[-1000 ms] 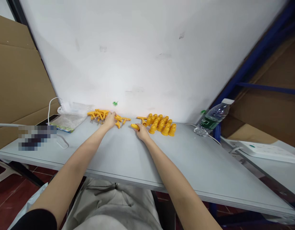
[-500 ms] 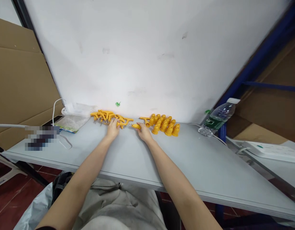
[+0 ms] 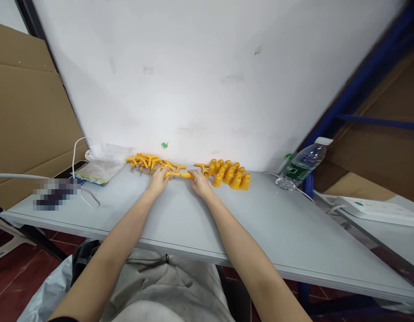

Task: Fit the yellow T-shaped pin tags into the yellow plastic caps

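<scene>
Both my arms reach to the far edge of the grey table (image 3: 247, 232). My left hand (image 3: 159, 179) pinches a yellow T-shaped plastic piece (image 3: 171, 174) at the right end of a heap of yellow T-pieces with small metal chains (image 3: 144, 162). My right hand (image 3: 199, 182) grips a yellow cone-shaped cap (image 3: 187, 175) and holds it against that T-piece. The two parts meet between my hands. A cluster of several upright yellow cone caps (image 3: 229, 174) stands just right of my right hand.
A white board leans behind the table. At the far left lie a clear plastic bag (image 3: 98, 169) and a white cable (image 3: 79, 147). A water bottle (image 3: 302, 163) lies at the right, a white power strip (image 3: 377, 210) beyond it. Cardboard stands on both sides.
My left hand came away from the heap with a T-piece and moved right. My right hand moved left with the cone cap, and the two parts now touch.
</scene>
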`<state>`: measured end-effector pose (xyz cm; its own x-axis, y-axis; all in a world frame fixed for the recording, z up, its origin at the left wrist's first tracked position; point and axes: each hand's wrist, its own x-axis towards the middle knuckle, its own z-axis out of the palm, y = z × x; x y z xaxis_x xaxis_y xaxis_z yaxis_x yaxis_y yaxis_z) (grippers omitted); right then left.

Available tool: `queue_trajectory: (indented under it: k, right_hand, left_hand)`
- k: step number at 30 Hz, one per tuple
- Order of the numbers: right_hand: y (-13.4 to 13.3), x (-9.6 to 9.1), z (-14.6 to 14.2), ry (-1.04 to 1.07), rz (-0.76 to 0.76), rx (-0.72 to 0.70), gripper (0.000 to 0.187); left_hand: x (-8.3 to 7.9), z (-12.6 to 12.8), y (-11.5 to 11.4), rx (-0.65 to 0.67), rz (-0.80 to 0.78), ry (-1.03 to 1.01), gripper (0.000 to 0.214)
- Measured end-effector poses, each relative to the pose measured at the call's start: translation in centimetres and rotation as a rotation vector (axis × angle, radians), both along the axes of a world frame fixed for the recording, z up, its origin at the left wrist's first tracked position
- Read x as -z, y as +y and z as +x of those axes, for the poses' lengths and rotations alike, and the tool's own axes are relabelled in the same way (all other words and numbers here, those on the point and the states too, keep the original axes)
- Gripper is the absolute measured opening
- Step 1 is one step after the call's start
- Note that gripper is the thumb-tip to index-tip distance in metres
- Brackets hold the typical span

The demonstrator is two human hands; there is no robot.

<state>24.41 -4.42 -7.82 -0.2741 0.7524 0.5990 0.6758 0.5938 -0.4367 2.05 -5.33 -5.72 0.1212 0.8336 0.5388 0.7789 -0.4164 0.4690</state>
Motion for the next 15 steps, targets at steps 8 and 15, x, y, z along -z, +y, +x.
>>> queue_trajectory:
  k: [8, 15]
  right_hand:
    - [-1.0, -2.4, 0.4, 0.076, -0.038, -0.085, 0.045]
    - [-2.3, -4.1, 0.7, 0.316, -0.324, -0.221, 0.043]
  left_hand:
    - [-0.2, -0.1, 0.0, 0.023, 0.013, 0.054, 0.029]
    - [-0.5, -0.8, -0.2, 0.023, 0.053, 0.123, 0.029]
